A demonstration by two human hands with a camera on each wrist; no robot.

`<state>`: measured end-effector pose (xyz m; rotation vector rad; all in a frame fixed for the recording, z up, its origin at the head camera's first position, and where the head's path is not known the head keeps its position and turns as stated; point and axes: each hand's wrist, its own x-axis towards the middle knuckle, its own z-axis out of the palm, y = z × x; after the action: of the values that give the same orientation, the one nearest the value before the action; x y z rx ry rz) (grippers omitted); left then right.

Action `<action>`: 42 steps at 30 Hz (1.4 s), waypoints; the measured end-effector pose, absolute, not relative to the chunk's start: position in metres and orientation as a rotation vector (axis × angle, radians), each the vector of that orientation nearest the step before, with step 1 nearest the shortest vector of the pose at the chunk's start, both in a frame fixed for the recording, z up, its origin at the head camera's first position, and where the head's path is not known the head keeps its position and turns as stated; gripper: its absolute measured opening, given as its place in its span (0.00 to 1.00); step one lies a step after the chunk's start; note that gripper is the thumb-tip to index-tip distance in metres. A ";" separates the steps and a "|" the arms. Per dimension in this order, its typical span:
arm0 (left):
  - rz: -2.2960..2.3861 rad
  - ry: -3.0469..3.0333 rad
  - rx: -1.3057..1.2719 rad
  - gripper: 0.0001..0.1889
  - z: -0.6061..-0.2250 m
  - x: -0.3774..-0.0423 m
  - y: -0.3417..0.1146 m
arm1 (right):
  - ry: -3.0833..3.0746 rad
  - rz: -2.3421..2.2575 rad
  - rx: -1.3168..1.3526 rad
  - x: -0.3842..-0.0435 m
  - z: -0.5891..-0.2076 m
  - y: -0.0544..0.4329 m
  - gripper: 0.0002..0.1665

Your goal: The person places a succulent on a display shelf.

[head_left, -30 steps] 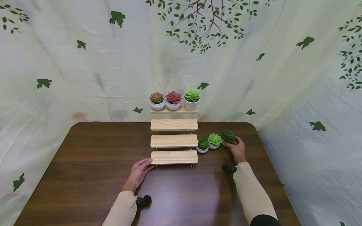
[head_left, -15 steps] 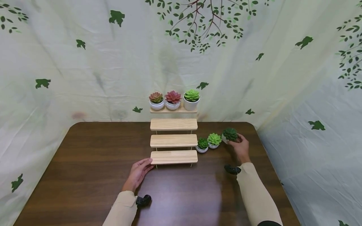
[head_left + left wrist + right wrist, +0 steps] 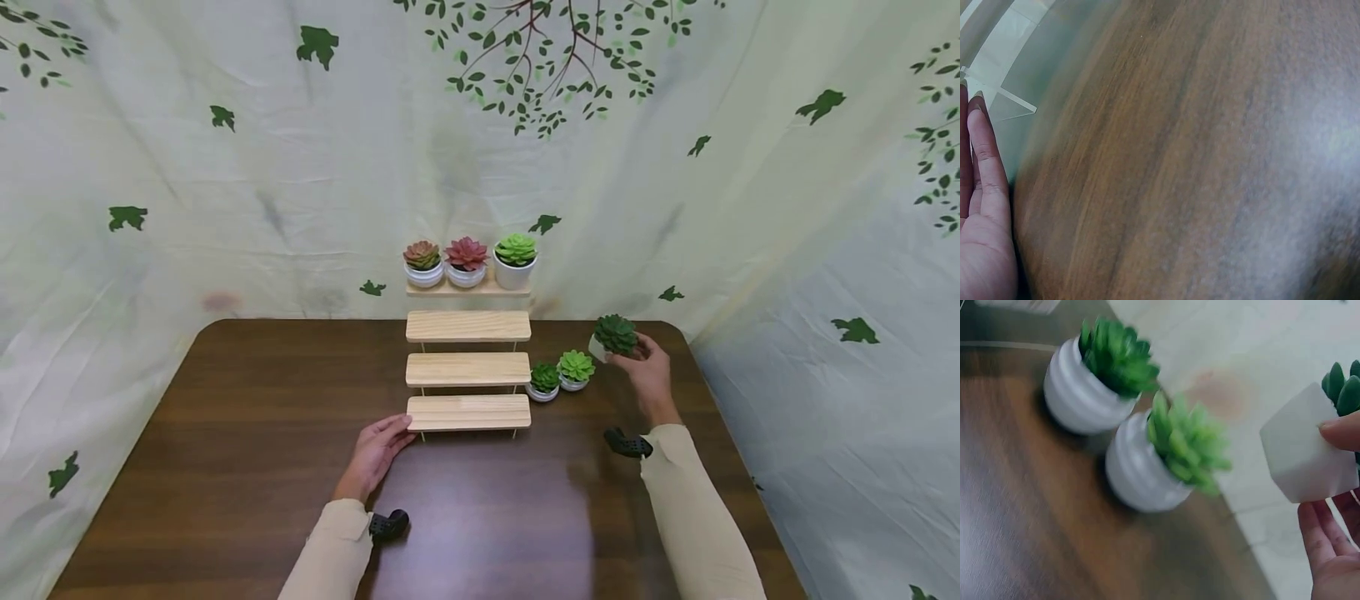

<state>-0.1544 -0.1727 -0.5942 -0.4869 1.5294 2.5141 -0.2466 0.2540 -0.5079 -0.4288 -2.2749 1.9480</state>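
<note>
My right hand (image 3: pixel 648 375) holds a dark green succulent (image 3: pixel 616 333) in a white angular pot (image 3: pixel 1307 447), raised off the table. Thumb and fingers grip the pot from its right side. My left hand (image 3: pixel 375 450) is at the left end of the lowest board of a tiered wooden display stand (image 3: pixel 468 412), thumb at the board's corner. Its long fingers lie fairly straight beside the clear leg (image 3: pixel 1016 100) in the left wrist view. Left of the raised pot, a green succulent (image 3: pixel 1088 387) and a light green one (image 3: pixel 1154 459) stand in ribbed white pots on the table.
On the stand's top board sit a reddish-green succulent (image 3: pixel 423 265), a red one (image 3: pixel 467 262) and a bright green one (image 3: pixel 515 261). Bare middle boards (image 3: pixel 468 369) lie below them. A leaf-printed curtain (image 3: pixel 337 167) hangs behind the brown table (image 3: pixel 262 400).
The right hand has lifted the dark green succulent up and slightly right, away from the two beside it. The left hand stays at the stand. The head view has shifted slightly.
</note>
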 end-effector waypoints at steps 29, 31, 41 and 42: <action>2.499 1.526 -0.479 0.09 -0.595 -0.154 -0.174 | -2.373 2.162 0.089 -0.259 -0.456 0.183 0.39; 2.503 1.527 -0.481 0.09 -0.596 -0.155 -0.173 | -2.372 2.173 0.096 -0.259 -0.453 0.176 0.38; 2.501 1.519 -0.461 0.08 -0.595 -0.156 -0.174 | -2.337 2.263 0.180 -0.264 -0.441 0.147 0.38; 2.501 1.519 -0.457 0.08 -0.595 -0.156 -0.175 | -2.339 2.264 0.196 -0.265 -0.440 0.144 0.38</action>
<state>-0.1564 -0.1745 -0.5947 -0.4573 1.5195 2.5012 -0.2647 0.1441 -0.4397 0.1958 -2.3393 2.2642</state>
